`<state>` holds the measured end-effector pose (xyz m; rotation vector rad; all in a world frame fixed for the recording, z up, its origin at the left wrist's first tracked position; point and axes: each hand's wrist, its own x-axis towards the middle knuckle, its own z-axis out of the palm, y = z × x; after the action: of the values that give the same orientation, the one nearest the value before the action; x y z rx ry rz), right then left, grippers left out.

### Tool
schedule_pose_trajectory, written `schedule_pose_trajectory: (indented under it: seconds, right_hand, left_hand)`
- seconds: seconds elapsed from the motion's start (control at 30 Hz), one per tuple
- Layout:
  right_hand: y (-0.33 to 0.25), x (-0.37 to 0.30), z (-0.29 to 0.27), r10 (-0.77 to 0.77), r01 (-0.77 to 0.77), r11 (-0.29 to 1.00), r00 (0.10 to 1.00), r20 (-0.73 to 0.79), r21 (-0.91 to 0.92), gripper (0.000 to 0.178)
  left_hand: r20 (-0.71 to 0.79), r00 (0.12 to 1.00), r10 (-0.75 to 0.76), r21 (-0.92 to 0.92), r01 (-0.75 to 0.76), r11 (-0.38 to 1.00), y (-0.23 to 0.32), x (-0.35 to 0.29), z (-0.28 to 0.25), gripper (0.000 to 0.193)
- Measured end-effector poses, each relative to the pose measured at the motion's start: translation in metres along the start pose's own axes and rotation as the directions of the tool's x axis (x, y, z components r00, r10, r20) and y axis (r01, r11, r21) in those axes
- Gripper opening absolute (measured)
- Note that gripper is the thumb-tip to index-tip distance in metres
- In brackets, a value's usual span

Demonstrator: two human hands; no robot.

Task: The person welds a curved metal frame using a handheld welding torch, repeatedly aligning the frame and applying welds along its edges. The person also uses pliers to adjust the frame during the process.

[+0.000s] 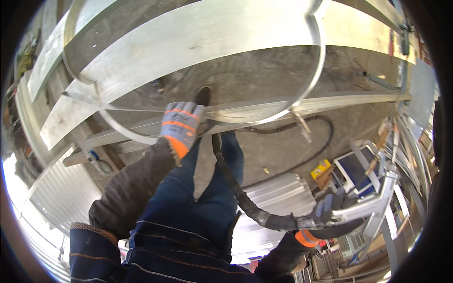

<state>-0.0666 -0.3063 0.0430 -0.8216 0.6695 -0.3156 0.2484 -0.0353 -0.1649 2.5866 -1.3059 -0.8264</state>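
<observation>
My left hand [181, 123], in a grey and orange work glove, is closed over a bent metal strip [309, 94] at its near side. The strip curves up both sides in a large hoop shape, and under the palm it is hidden. At the lower right my right hand [328, 212], in a dark glove with an orange cuff, grips a light grey welding torch [361, 208]. A thick, dark wrapped hose [236, 188] trails from the torch's rear and passes in front of my legs. The torch's narrow neck bends upward, well apart from the strip.
Wide curved metal plates [198, 37] span the far side. A long metal beam [349, 100] crosses beneath the strip. A blue clamp [94, 155] sits at left. Corrugated sheet [278, 198], a yellow box [321, 170] and assorted metal lengths crowd the right. The hose loops across the concrete floor.
</observation>
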Motion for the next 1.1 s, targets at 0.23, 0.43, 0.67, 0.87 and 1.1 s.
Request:
schedule_pose_trajectory:
  seconds: [0.23, 0.43, 0.67, 0.87, 1.1]
  right_hand:
    - [-0.033, 0.027, -0.015, -0.148, 0.146, 0.989, 0.938, -0.314, -0.030, 0.077]
    - [-0.073, 0.062, -0.112, -0.131, -0.165, 0.502, 0.956, -0.264, -0.849, 0.040]
    - [-0.112, 0.211, -0.169, -0.279, -0.099, 0.196, 0.948, -0.152, -0.976, 0.029]
    - [-0.100, 0.398, -0.234, -0.559, 0.125, -0.284, 0.784, 0.271, -0.951, 0.040]
    - [-0.075, 0.509, -0.215, -0.376, -0.269, -0.179, 0.907, -0.187, -0.946, 0.105]
  left_hand:
    - [-0.052, 0.999, -0.001, -0.020, 0.000, 1.000, 0.004, 0.000, 0.000, 0.045]
    - [-0.041, 0.990, -0.135, -0.010, 0.135, 0.991, 0.011, -0.005, 0.006, 0.048]
    - [-0.103, 0.959, -0.263, 0.054, 0.270, 0.961, 0.025, -0.010, 0.014, 0.057]
    - [-0.236, 0.864, -0.444, 0.136, 0.482, 0.866, 0.045, -0.024, 0.032, 0.059]
    - [-0.474, 0.663, -0.580, -0.215, 0.551, 0.806, 0.068, -0.049, 0.041, 0.058]
